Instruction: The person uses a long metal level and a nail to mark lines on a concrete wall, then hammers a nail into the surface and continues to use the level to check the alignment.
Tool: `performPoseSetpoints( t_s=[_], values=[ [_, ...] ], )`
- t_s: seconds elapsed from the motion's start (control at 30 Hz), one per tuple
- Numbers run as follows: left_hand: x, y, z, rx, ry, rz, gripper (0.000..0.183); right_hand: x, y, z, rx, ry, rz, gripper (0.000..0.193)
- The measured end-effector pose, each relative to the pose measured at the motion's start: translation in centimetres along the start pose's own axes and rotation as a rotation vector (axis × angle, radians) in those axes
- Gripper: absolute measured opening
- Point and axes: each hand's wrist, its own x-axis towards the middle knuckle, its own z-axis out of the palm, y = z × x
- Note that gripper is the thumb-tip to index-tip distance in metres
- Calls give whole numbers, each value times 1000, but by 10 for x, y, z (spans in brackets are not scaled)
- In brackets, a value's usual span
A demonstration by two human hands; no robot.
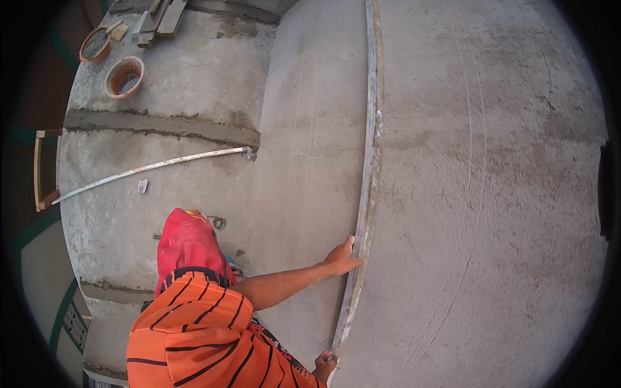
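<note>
A long, mortar-stained straightedge (374, 142) runs from the top of the view down to the lower middle, lying along the grey plastered wall (491, 213). My left hand (343, 256) reaches across from the left and grips its edge, thumb toward the top of the view. Lower down, near the bottom edge, my right hand (326, 363) is closed round the straightedge's near part. Most of my right forearm is hidden behind my orange striped sleeve. Thin scored lines run down the plaster on both sides of the straightedge.
A whitish pipe (152, 165) lies on the floor at the left, near a small pale scrap (142, 186). Farther off are an orange tub (124, 76), a tub of mortar (96, 44) and several boards (162, 19). A wooden frame (39, 171) stands at the far left.
</note>
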Motion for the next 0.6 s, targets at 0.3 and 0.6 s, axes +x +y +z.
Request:
performPoseSetpoints(
  t_s=[0.3,0.6],
  values=[
    [6,-14,12,57,91,61,98,-12,5,1,19,-11,8,55],
    [15,-16,13,-162,75,142,89,-1,19,2,-30,-102,-96,52]
  ],
)
